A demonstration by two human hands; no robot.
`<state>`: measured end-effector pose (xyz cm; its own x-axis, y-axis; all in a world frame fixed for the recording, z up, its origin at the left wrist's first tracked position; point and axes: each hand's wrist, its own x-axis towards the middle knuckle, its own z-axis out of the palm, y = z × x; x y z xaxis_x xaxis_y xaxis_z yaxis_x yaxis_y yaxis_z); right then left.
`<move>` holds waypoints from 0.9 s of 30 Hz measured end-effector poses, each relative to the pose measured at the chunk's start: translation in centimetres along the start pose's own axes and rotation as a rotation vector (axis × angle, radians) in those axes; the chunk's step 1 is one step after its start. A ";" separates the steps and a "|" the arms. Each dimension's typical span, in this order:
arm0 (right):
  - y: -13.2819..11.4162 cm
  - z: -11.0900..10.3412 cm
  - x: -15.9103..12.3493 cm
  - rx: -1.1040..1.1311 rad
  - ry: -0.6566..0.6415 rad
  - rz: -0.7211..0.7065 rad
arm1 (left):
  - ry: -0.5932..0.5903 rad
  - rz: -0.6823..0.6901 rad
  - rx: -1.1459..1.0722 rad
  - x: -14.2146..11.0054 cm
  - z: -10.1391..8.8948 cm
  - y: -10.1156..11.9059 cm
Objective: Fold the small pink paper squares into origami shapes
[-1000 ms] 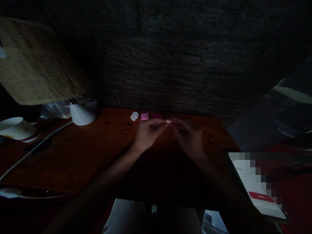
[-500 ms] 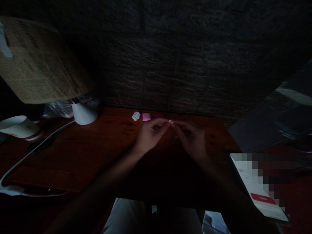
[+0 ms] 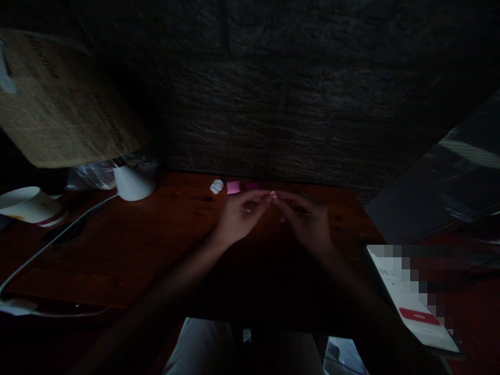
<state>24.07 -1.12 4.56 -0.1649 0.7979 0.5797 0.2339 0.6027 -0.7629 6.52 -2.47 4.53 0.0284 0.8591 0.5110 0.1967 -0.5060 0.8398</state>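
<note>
Between the fingertips of both hands is a small pale pink piece (image 3: 273, 195), probably folded paper, though the dim light hides its exact kind. My left hand (image 3: 239, 216) pinches it from the left with thumb and forefinger. From the right, my right hand (image 3: 308, 219) grips it the same way, the two sets of fingertips meeting. Just behind my left hand on the wooden table lie a crumpled white paper ball (image 3: 216, 186), a pink square (image 3: 233, 187) and a darker magenta piece (image 3: 252, 185), partly hidden by the fingers.
At the left stand a lamp with a white base (image 3: 135, 183) and a printed shade (image 3: 74, 104), a paper cup (image 3: 29, 204) and a white cable (image 3: 58, 237). A lit phone or tablet screen (image 3: 414, 307) is at the right edge. A dark brick wall (image 3: 250, 104) rises behind the table.
The pink piece between my fingertips now shows a more pointed shape. Both hands keep nearly the same place; the whole view has shifted slightly.
</note>
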 end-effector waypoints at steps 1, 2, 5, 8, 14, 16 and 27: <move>0.0 0.0 0.0 -0.002 -0.002 0.002 | -0.006 0.004 -0.005 0.0 0.0 0.0; 0.0 0.0 0.0 -0.005 -0.005 0.001 | -0.010 0.008 -0.010 0.1 -0.1 -0.1; -0.2 -0.1 0.1 -0.015 -0.014 -0.004 | -0.030 0.012 -0.013 0.2 -0.3 -0.3; -0.3 -0.1 0.1 -0.010 -0.021 -0.005 | -0.048 0.015 -0.006 0.3 -0.4 -0.4; -0.1 0.0 0.0 -0.068 -0.029 -0.038 | -0.032 -0.011 -0.014 0.2 -0.3 -0.3; -0.1 0.0 0.0 -0.123 -0.005 -0.079 | -0.031 -0.012 -0.019 0.1 -0.2 -0.1; 0.0 -0.1 0.0 -0.132 0.038 -0.099 | -0.024 0.067 0.014 -0.3 0.4 -0.2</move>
<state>24.14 -1.10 4.58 -0.1578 0.7326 0.6621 0.3430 0.6694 -0.6589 6.85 -2.59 4.09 0.0657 0.8251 0.5612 0.2076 -0.5614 0.8011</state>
